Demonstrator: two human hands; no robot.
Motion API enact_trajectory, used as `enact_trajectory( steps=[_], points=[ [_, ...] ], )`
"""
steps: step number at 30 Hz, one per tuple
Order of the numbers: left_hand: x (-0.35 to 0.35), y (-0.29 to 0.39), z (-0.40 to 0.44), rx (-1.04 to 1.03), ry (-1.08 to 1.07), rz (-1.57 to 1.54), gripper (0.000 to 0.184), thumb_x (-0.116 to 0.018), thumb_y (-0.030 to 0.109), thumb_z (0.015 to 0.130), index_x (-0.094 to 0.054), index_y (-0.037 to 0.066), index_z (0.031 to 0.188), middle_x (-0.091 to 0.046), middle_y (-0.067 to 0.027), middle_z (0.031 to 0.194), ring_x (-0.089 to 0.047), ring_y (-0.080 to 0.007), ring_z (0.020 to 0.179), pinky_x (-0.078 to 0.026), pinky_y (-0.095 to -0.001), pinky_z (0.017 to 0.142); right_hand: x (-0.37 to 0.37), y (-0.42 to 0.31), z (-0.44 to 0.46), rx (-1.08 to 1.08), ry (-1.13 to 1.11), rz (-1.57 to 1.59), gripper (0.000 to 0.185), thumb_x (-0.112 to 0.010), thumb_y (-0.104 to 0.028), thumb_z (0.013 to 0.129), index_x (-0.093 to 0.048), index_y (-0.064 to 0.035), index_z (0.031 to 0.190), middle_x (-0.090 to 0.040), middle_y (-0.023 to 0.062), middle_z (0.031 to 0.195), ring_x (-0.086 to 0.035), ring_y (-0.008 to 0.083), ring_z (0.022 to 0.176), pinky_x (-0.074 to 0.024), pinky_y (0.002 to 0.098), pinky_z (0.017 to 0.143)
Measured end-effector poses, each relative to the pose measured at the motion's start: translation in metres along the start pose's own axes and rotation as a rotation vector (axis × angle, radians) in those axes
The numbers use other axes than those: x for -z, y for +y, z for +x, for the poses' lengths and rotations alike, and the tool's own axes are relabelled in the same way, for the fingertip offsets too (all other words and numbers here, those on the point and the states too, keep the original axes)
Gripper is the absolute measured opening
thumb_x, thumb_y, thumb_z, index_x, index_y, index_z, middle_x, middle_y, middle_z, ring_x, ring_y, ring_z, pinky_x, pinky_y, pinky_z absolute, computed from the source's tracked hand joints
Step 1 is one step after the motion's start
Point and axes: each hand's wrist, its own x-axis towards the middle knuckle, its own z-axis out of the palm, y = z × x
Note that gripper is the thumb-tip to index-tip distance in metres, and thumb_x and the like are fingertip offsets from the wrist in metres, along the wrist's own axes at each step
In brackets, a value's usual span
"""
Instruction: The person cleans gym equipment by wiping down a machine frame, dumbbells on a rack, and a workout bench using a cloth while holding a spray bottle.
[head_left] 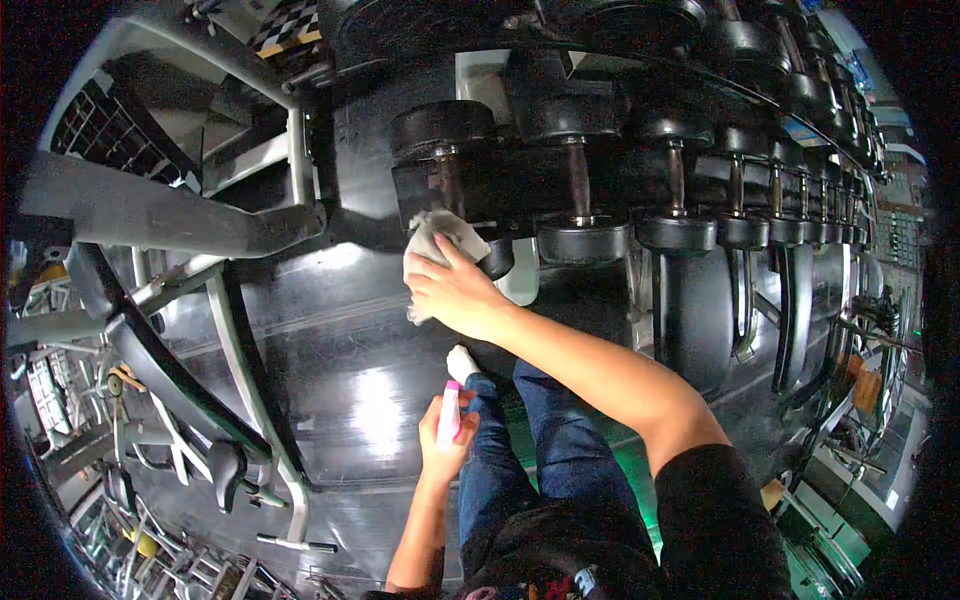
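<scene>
My right hand (455,290) presses a crumpled whitish cloth (425,240) against the front end of the leftmost dumbbell (452,180) on the rack, and the cloth hides that end. Lower down, over the floor near my legs, my left hand (443,435) is wrapped round a small white and pink bottle (449,412). To the right of the cloth, a second black dumbbell (579,180) with a metal handle lies on the rack, its round ends showing.
More dumbbells (676,180) continue in a row to the right, with an upper tier (745,45) behind. Grey-framed gym machines (230,350) stand at the left. My legs (500,450) are below, on a dark shiny floor (350,400).
</scene>
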Motion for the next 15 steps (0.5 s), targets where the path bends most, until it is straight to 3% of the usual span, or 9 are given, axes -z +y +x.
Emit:
enact_trajectory(
  steps=[2,5,9,13,15],
  points=[
    [0.004,0.004,-0.001,-0.023,-0.022,0.088,0.023,-0.066,-0.004,0.078,-0.056,0.001,0.098,-0.069,-0.0130,0.105,-0.062,-0.0168,0.089,-0.050,-0.0316,0.080,-0.007,-0.001,-0.025,-0.014,0.079,0.037,0.032,-0.055,-0.025,0.085,-0.064,-0.0184,0.115,-0.052,-0.0046,0.135,-0.035,0.0136,0.137,-0.0191,0.0606,0.114],
    [0.008,-0.001,-0.001,-0.058,-0.011,0.083,0.022,-0.066,-0.004,0.078,-0.056,0.001,0.097,-0.068,-0.0114,0.104,-0.060,-0.0141,0.083,-0.050,-0.0299,0.076,-0.002,-0.001,-0.057,-0.062,0.152,0.160,0.033,-0.054,-0.026,0.086,-0.065,-0.0161,0.116,-0.054,-0.0068,0.134,-0.034,0.0132,0.138,-0.0240,0.0566,0.114],
    [0.016,0.000,-0.004,0.021,-0.003,0.012,0.022,-0.066,-0.004,0.078,-0.056,0.002,0.097,-0.068,-0.0100,0.104,-0.057,-0.0110,0.078,-0.049,-0.0280,0.072,-0.013,0.003,-0.097,-0.128,0.117,0.189,0.033,-0.054,-0.025,0.086,-0.064,-0.0224,0.118,-0.050,-0.0109,0.139,-0.033,0.0127,0.139,-0.0277,0.0599,0.111],
    [0.019,-0.001,-0.004,0.066,0.010,0.000,0.023,-0.066,-0.003,0.078,-0.056,0.002,0.098,-0.067,-0.0096,0.104,-0.055,-0.0092,0.074,-0.049,-0.0267,0.067,-0.018,-0.001,-0.130,-0.323,0.038,0.223,0.032,-0.053,-0.023,0.087,-0.064,-0.0247,0.117,-0.049,-0.0124,0.140,-0.032,0.0135,0.140,-0.0228,0.0644,0.111],
    [0.018,-0.002,-0.003,0.074,0.013,-0.022,0.023,-0.066,-0.003,0.078,-0.056,0.002,0.098,-0.067,-0.0093,0.104,-0.055,-0.0091,0.073,-0.049,-0.0264,0.066,-0.023,-0.002,-0.146,-0.385,0.019,0.258,0.031,-0.055,-0.024,0.088,-0.064,-0.0219,0.118,-0.054,-0.0087,0.136,-0.038,0.0164,0.136,-0.0200,0.0646,0.111]
  ],
)
